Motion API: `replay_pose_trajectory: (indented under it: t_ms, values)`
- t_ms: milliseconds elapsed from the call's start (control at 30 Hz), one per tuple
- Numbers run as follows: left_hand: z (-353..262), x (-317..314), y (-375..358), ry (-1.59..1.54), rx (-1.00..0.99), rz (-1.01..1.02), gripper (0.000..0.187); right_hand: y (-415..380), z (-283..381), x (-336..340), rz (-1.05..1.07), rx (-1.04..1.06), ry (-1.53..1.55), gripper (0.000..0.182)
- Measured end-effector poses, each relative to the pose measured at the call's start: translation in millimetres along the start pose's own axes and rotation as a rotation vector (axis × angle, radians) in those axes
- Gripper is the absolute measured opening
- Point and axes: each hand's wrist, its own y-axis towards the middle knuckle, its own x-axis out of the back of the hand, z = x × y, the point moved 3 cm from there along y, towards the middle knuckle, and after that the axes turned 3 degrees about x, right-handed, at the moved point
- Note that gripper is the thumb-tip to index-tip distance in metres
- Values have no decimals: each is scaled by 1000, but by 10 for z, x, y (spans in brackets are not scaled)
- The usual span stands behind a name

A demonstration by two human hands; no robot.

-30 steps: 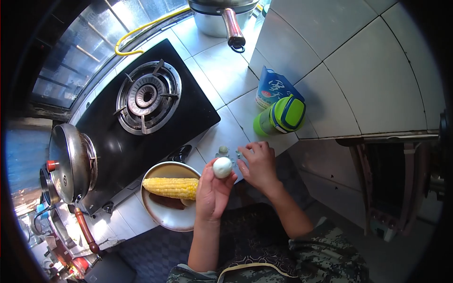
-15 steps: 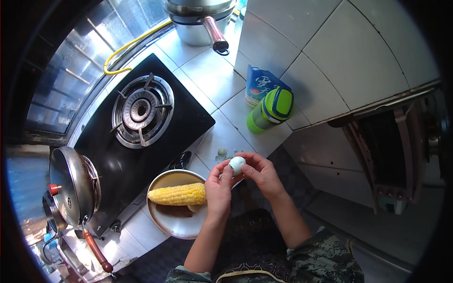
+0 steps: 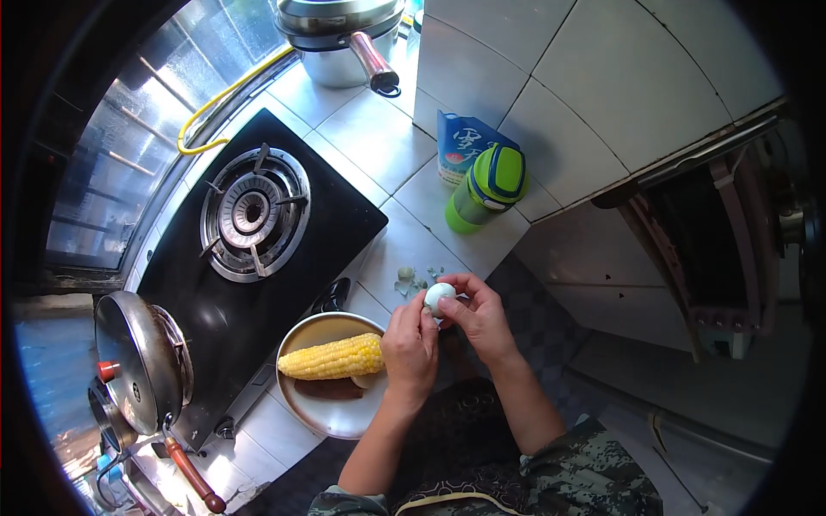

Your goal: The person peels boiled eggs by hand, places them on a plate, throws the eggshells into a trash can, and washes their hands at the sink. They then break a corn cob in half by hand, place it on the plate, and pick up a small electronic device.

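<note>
Pinching peeled egg between left hand and right hand, shell bits just beyond, corn plate beside.

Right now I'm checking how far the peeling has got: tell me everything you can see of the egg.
The egg is small, white and smooth, apparently boiled, with most of its visible surface bare of shell. It is held above the front edge of the tiled counter, pinched between the fingertips of the left hand and the right hand. Only its upper part shows; fingers hide the rest. Pale shell bits lie on the counter just behind it.
</note>
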Motion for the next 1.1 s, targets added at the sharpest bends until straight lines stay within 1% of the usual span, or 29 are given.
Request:
replay_pose_trajectory:
  t_ms: [100, 167, 200, 267, 300, 367, 400, 467, 500, 567, 600, 667, 700, 767, 800, 900, 967, 1100]
  values:
    - [28, -32, 12, -13, 25, 9, 22, -4, 17, 5, -15, 18, 6, 30]
    - [74, -66, 28, -118, 185, 31, 21, 6, 0, 25, -37, 38, 39, 29]
    - [81, -73, 54, -119, 186, 30, 21, 10, 5, 21, -36, 38, 37, 29]
    - [87, -63, 117, -46, 122, -38, 19, 20, 0, 14, -76, 25, 139, 29]
    - [109, -80, 142, -44, 125, -40, 19, 31, -11, 11, -73, 23, 139, 29]
    - [114, -103, 175, -50, 32, -80, 19, 58, -27, 31, -108, 27, 30, 28]
    - [98, -86, 179, -51, 33, -81, 19, 67, -30, 31, -107, 26, 28, 28]
    - [58, -61, 186, -75, 42, 15, 22, 83, -28, 31, -129, 48, -1, 28]
    - [61, -61, 182, -74, 43, 14, 22, 87, -29, 24, -127, 47, 1, 28]
    - [87, -99, 164, -128, 99, 99, 24, 91, -27, 7, -106, 51, 63, 32]
    - [99, -104, 161, -128, 99, 99, 24, 94, -34, 0, -106, 51, 63, 32]
    - [95, -109, 153, -46, -9, 46, 25, 98, -49, -22, -113, 73, 74, 33]
    - [113, -119, 146, -46, -8, 45, 25, 100, -55, -37, -112, 73, 74, 33]
    - [107, -131, 126, 134, -115, 24, 29, 96, -70, -53, -149, 73, 99, 34]
    - [94, -128, 129, 134, -115, 23, 29, 98, -68, -64, -149, 73, 99, 34]
    - [39, -132, 122, 186, -165, 8, 30, 91, -46, -54, -200, 86, 63, 32]
    - [57, -148, 107, 250, -163, 41, 32, 88, -31, -57, -223, 150, -142, 32]
    - [75, -167, 116, 256, -164, 31, 31, 88, -56, -61, -234, 183, -214, 32]
